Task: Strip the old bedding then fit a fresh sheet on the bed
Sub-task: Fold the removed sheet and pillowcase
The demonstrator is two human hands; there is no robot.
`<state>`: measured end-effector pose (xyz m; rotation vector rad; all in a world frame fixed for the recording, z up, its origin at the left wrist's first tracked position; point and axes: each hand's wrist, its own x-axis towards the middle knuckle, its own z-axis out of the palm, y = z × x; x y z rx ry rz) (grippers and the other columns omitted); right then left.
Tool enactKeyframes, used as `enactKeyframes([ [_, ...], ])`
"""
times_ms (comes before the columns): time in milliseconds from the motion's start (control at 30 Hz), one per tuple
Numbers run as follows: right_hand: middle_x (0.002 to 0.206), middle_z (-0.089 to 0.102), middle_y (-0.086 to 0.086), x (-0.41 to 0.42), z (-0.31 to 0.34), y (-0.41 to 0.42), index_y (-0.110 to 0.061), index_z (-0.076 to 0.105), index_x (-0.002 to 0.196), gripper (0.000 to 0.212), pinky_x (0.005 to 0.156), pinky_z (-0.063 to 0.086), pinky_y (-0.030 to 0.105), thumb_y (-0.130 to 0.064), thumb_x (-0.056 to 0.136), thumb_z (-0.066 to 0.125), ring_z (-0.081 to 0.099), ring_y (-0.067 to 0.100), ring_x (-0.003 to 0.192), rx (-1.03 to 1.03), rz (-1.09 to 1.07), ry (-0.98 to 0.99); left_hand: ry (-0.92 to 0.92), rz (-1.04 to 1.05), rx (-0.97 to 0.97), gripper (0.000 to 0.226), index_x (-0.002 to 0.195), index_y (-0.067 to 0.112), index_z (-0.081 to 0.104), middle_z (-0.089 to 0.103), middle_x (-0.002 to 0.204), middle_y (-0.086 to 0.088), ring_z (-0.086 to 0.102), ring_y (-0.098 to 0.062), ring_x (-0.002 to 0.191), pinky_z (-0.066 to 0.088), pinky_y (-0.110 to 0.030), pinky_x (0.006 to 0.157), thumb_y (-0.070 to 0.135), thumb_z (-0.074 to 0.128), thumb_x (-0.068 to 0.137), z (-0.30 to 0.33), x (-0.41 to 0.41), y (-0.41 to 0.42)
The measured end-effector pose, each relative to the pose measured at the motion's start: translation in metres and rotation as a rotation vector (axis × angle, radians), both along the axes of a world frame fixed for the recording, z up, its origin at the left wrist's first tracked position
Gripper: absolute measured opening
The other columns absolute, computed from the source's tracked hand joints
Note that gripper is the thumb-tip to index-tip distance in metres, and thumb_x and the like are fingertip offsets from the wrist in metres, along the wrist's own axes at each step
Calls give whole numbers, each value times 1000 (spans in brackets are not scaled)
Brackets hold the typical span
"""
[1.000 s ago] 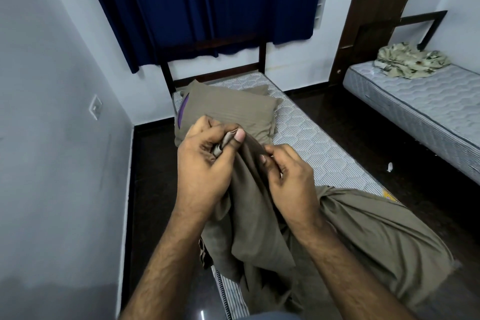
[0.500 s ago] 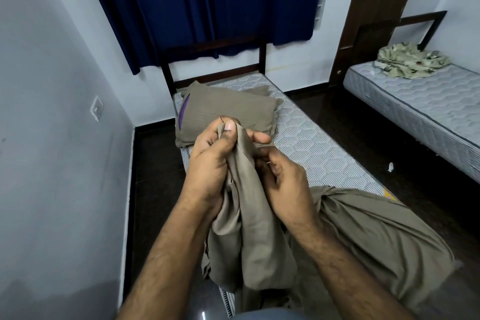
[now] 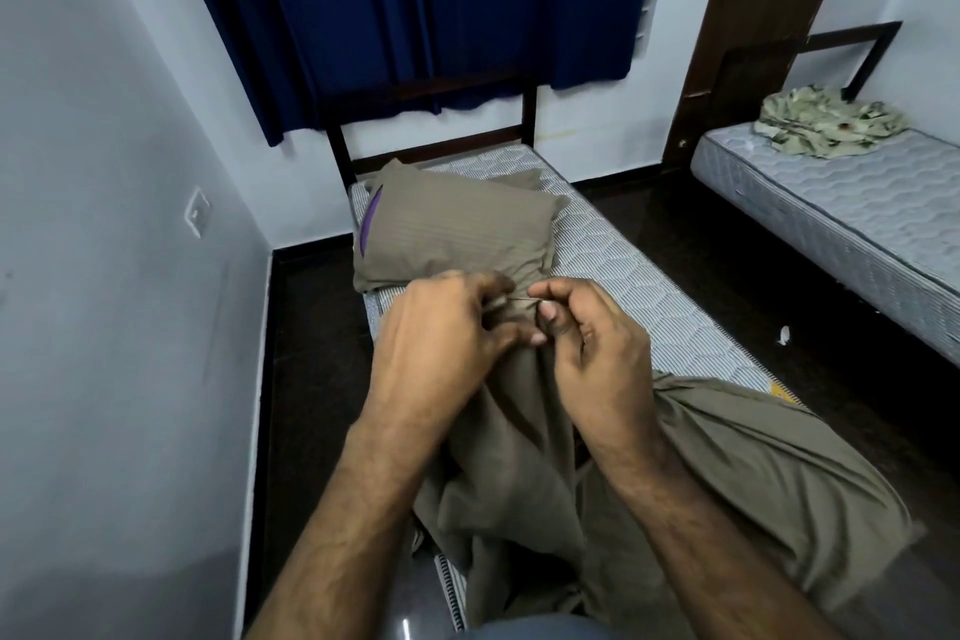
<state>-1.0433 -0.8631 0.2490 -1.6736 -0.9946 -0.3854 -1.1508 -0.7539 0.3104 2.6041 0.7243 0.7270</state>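
Observation:
A bunched olive-brown sheet [image 3: 727, 473] lies heaped over the near end of the striped bare mattress [image 3: 623, 276]. My left hand [image 3: 441, 333] and my right hand [image 3: 592, 348] are close together above it, each pinching the sheet's raised edge. A short stretch of the hem is pulled taut between the fingertips. The cloth hangs down from both hands between my forearms. A pillow [image 3: 452, 229] in a matching brown case with a purple edge lies at the head of the bed.
A dark headboard [image 3: 431, 120] and blue curtain [image 3: 441, 5] stand behind the bed. The grey wall [image 3: 104, 276] runs close on the left. A second bare mattress [image 3: 852, 213] at the right carries a crumpled patterned cloth [image 3: 831, 125]. Dark floor lies between the beds.
My hands have dropped slightly and drawn a little apart, stretching a short piece of the sheet's edge between them. Earlier they gripped the fabric bunched together.

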Motion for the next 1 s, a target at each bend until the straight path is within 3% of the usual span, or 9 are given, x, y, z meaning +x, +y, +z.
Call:
enactKeyframes([
  [200,107,68,3,5,-7,-3,-7,69,112,18,89,51,23,-3,98,59,67,15,99,-100,67,-110,-35,40,101,24,89,32,74,58,82,9,63,-17,77,48,-32,60,51,80,77,4,-3,2],
  [300,111,65,6,1,-11,-4,-5,66,119,23,92,51,24,-5,100,53,65,18,102,-143,47,-176,-29,47,230,21,85,24,70,53,82,4,60,-22,71,39,-30,53,44,77,84,1,0,-5],
  [400,111,64,9,4,-14,1,-2,64,120,28,93,48,24,4,95,55,63,20,102,-146,70,-132,-88,-3,328,17,88,16,66,50,89,-2,55,-24,68,44,-36,46,31,73,91,-1,2,-11],
  [500,102,69,5,10,-17,4,-8,68,110,21,84,52,28,0,94,57,66,19,95,-152,103,7,-150,-17,312,15,95,13,57,46,106,-4,54,-23,75,47,-40,46,21,69,93,-2,3,-11],
  [567,98,71,0,15,-20,4,-13,69,107,21,81,53,29,-1,92,59,68,15,92,-173,108,108,-231,-44,250,12,98,13,54,49,116,-3,58,-22,85,49,-40,54,17,65,96,-6,4,-8],
  [667,96,74,-8,17,-24,7,-19,70,104,22,81,55,24,-2,93,61,71,8,90,-130,147,247,-415,-133,13,11,91,9,53,56,88,1,56,-19,78,48,-43,66,12,58,100,-11,5,-9],
  [733,93,76,-7,17,-22,10,-14,71,102,21,77,54,17,4,92,64,72,3,83,-26,266,513,-514,-136,-131,18,86,7,50,49,71,3,49,-12,65,44,-35,62,11,57,102,-10,4,-11],
  [833,93,74,4,18,-21,9,0,68,104,18,71,54,17,11,92,61,67,6,74,41,481,760,-550,-159,-222,18,89,7,51,51,70,0,50,-10,65,43,-32,64,15,57,104,-5,2,-7],
  [1000,108,71,6,8,-17,2,3,63,114,23,87,54,22,5,91,64,66,14,94,105,821,886,-564,-162,-252,17,92,10,52,53,75,0,53,-16,70,46,-34,68,21,56,104,5,-2,1],
])
